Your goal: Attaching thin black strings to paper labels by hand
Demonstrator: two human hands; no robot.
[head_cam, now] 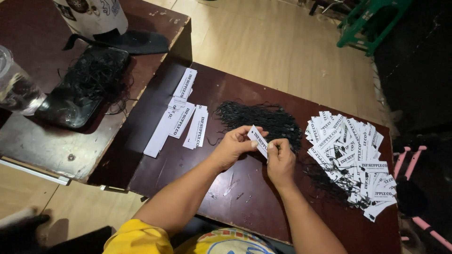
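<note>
My left hand (234,146) pinches the upper end of a small white printed paper tag (258,140) over a dark brown table (245,197). The fingertips of my right hand (281,160) grip the tag's lower end, where a thin black string seems to meet it; the string is hard to make out. Just behind my hands lies a loose heap of black strings (263,120). To the right spreads a pile of white tags with black strings attached (351,155). Flat stacks of plain white tags (181,117) lie to the left.
A second brown table (52,146) at the left holds a black tray of tangled strings (84,87), a clear plastic cup (16,87) and a white container (92,16). A green plastic stool (372,23) stands at the back right. Pink bars (414,160) show at the right edge.
</note>
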